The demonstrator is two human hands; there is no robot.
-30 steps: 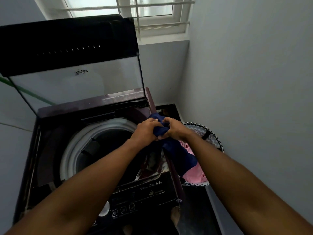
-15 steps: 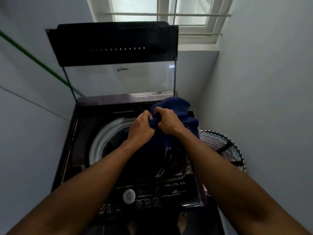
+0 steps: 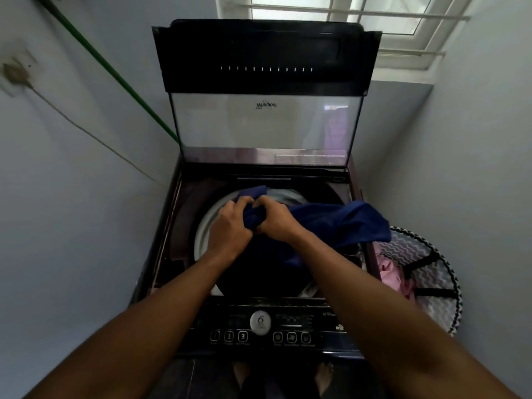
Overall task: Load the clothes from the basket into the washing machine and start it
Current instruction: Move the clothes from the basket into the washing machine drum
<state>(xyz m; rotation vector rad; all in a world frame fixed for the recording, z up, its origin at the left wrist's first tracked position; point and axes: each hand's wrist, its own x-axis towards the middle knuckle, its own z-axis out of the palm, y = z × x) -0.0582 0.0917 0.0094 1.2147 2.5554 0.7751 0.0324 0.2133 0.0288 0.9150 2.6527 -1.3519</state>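
- While both forearms reach in from the bottom corners, the drum's inside below the hands is black shadow, and nothing lying in it can be made out.
- The left hand (image 3: 230, 226) and the right hand (image 3: 276, 217) meet over the washing machine (image 3: 169, 226), above the far half of its round opening; the pale drum rim (image 3: 201, 240) shows only as an arc to the left of the hands and a short stretch behind them.
- The left hand's fingers are curled round a bunch of the blue garment (image 3: 339, 223), knuckles up; the right hand's fingers are curled into the same bunch, thumb side toward the left hand, and the two hands touch.
- Fingertips of both hands are buried in the cloth, so how deep the grasp goes cannot be told.
- From the hands the blue garment trails to the right, across the machine's right edge; its far end hangs over the basket (image 3: 431, 254). A small fold sticks up behind the left hand.
- The basket stands just beside the machine's right side, its zigzag lining and black straps visible; its near rim is partly covered by the right forearm. A pink garment (image 3: 388, 272) lies in it against the machine-side wall, partly hidden.
- The lid (image 3: 264, 128) stands upright at the machine's far edge; reflections blur its glass.
- At the near edge, the control panel (image 3: 259, 329) shows a round dial and numbered buttons; smaller lettering is unreadable.
- Two bare feet (image 3: 324, 375) show, dim, at the bottom edge.
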